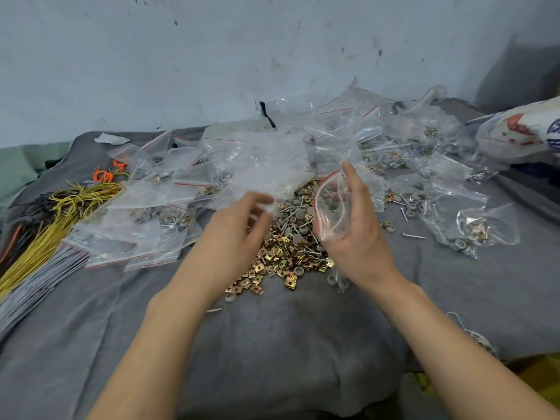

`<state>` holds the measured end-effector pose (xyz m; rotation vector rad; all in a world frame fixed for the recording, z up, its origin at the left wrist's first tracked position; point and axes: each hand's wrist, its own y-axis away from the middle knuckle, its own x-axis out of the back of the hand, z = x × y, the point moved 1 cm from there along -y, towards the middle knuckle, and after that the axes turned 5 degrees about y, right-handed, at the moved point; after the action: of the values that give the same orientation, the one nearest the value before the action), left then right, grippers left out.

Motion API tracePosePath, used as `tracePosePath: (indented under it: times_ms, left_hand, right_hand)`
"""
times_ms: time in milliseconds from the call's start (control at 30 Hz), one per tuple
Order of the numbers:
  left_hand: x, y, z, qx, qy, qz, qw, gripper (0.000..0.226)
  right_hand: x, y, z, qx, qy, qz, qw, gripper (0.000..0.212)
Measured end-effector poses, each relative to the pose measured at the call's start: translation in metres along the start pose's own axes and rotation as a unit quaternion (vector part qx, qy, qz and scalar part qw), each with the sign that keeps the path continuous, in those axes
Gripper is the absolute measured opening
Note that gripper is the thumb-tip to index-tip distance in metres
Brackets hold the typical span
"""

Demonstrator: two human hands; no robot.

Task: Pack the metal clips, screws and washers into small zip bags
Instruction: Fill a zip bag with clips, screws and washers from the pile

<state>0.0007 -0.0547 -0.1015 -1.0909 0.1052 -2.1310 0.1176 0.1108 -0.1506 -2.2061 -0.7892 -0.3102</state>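
Yellow wire bundle (65, 213), orange loops (104, 174), grey cloth (272, 344), printed bag (521, 131)

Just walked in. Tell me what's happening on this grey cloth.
A person is bagging hardware. The right hand holds a small zip bag open, apparently still empty. The left hand, blurred, hovers over the loose pile of metal clips, screws and washers. Filled bags lie on both sides.

A pale blue-grey wall (181, 56), scuffed with dark marks, stands behind. A wrinkled grey cloth (272, 344) covers the work surface below it.
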Motion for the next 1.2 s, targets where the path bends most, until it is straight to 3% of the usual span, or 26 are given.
tracePosePath:
  times_ms: [100, 300, 467, 933, 1033, 1200]
  left_hand:
    - [0.004, 0.025, -0.030, 0.036, -0.140, -0.101, 0.984, 0.014]
    - [0.007, 0.052, -0.052, 0.046, -0.174, -0.196, 0.964, 0.013]
    - [0.007, 0.057, -0.054, 0.033, -0.229, -0.199, 0.952, 0.031]
    - [-0.016, 0.050, -0.048, -0.063, -0.262, -0.153, 0.951, 0.027]
    - [-0.015, 0.048, -0.051, -0.064, -0.234, -0.143, 0.960, 0.023]
    - [-0.008, 0.046, -0.054, -0.004, -0.088, -0.144, 0.986, 0.009]
  right_hand:
    - [0.001, -0.001, -0.002, 0.006, -0.005, 0.001, 1.000, 0.092]
    - [0.001, -0.001, -0.003, -0.010, -0.001, -0.018, 1.000, 0.100]
    - [-0.001, -0.002, -0.005, -0.014, 0.018, -0.026, 0.999, 0.103]
    - [-0.001, -0.002, -0.007, 0.005, 0.028, -0.015, 0.999, 0.097]
    - [-0.001, -0.002, -0.008, 0.005, 0.038, -0.010, 0.999, 0.097]
    - [0.002, -0.003, -0.010, -0.002, 0.032, -0.019, 0.999, 0.099]
